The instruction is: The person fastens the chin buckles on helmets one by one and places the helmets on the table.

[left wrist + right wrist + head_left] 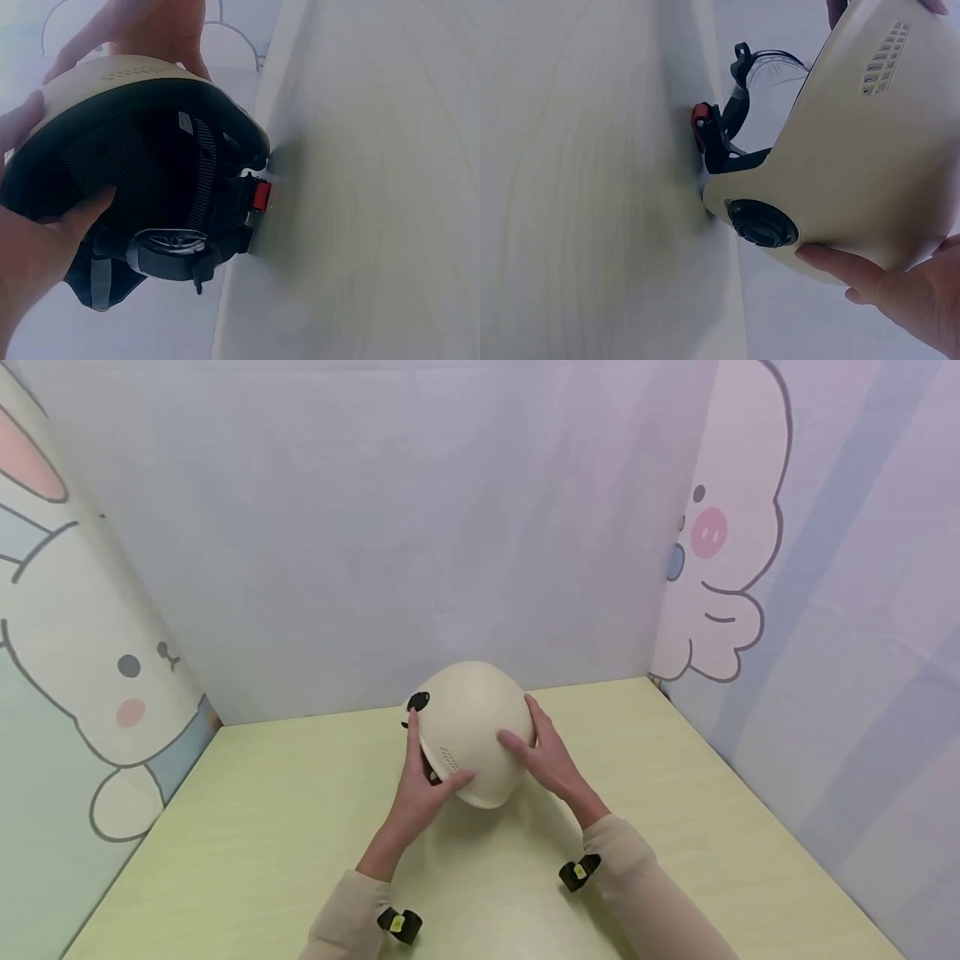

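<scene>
A cream-white helmet [480, 718] is tilted over the table, its open side facing left. My left hand [416, 793] grips the rim at the left, and the left wrist view shows a finger over the dark inner lining [112, 165]. The right hand [555, 764] holds the shell from the right, fingers spread around it. A red buckle [261, 196] on black straps hangs close to the table surface. A round black disc [761, 223] sits on the shell's side, and slotted vents [886, 58] lie farther along it. Whether the lower edge touches the table is hard to tell.
The pale yellow-green table [262, 860] spreads around the helmet. Behind it hangs a plain grey-white backdrop [360, 543], with cartoon-printed panels [840, 610] to either side. Black wrist cameras [401, 926] are strapped to both beige sleeves [652, 893].
</scene>
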The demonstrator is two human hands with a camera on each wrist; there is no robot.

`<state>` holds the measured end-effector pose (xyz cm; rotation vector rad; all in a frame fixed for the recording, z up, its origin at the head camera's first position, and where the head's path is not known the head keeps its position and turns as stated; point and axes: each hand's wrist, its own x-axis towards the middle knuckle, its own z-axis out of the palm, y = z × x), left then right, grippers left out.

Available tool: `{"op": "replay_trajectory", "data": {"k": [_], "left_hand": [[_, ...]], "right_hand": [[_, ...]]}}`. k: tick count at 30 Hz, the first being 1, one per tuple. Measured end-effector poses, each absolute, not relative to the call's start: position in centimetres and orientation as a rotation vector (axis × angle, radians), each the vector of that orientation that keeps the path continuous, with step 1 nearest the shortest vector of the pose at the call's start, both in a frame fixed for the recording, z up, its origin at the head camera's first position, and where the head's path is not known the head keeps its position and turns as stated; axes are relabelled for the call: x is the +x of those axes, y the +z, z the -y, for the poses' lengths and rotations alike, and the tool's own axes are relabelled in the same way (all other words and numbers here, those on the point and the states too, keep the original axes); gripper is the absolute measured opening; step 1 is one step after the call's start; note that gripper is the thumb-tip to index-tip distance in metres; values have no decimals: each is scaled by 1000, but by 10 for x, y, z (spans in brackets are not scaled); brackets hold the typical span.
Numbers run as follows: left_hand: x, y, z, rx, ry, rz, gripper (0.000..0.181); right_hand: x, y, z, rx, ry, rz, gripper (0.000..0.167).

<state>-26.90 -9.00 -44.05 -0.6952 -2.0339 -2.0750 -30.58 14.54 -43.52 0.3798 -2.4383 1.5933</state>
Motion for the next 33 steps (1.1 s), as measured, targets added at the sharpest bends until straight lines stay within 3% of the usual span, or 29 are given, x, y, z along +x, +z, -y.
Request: {"op": "replay_trajectory", "data": {"k": [9,24,33], "left_hand": [[-272,-440,89,-775,-2079,1946,100],[-271,-437,86,-729,-2085,1914,89],[-271,-440,85,-723,-2086,1924,119]], "right_hand": [[-303,-433,-140,297,1737,2413,90],[-302,-435,-133,250,1871,2333,91],[-298,-434,-130,276,1872,2303,89]]}}
